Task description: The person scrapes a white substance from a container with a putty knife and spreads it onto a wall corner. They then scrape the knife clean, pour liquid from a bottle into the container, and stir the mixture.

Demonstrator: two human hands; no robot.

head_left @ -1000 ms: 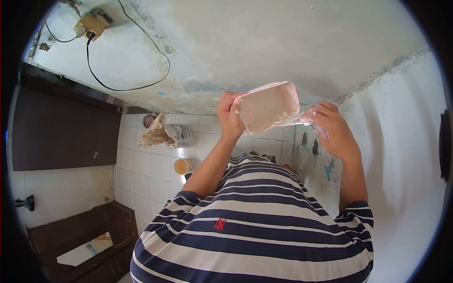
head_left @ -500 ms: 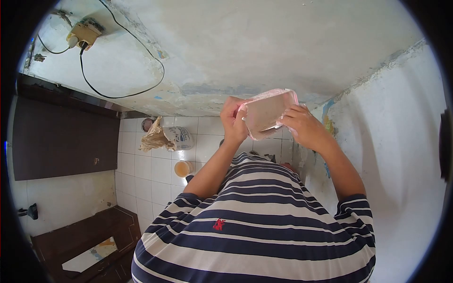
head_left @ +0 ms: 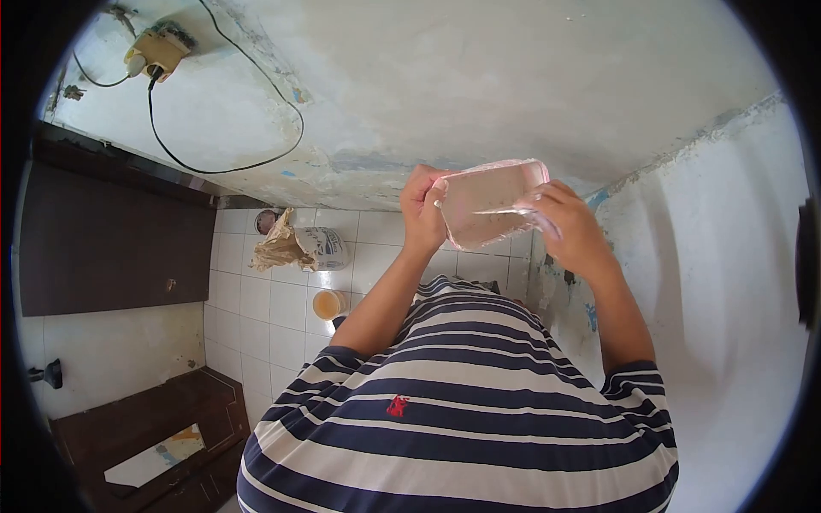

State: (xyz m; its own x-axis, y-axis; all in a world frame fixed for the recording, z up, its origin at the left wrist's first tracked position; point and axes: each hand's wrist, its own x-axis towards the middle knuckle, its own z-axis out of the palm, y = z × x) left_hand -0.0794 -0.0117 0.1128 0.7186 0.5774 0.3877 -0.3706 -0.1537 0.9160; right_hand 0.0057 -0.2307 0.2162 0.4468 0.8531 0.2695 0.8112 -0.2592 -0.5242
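A shallow rectangular pink plastic tub (head_left: 487, 190), its rim smeared with whitish paste, is held up in front of the wall. My left hand (head_left: 423, 209) is closed on its left end, thumb over the rim and a dab of white on the thumb. At the opposite end my right hand (head_left: 564, 224) grips what looks like a putty knife (head_left: 500, 210). Its thin blade, seen nearly edge-on, points left across the tub's inside. Most of the handle is hidden by the fingers.
On the tiled floor (head_left: 286, 299) stand a white printed bag (head_left: 323, 248) with a torn brown top and a cup of tan liquid (head_left: 328, 304). A socket box (head_left: 161, 51) with a hanging black cable (head_left: 248, 169) is on the patchy wall (head_left: 479, 77). Dark furniture (head_left: 111, 231) lies left.
My right hand has drawn up and to the right from the tub's lower edge, and the blade now lies across the tub's middle. My left hand keeps its hold.
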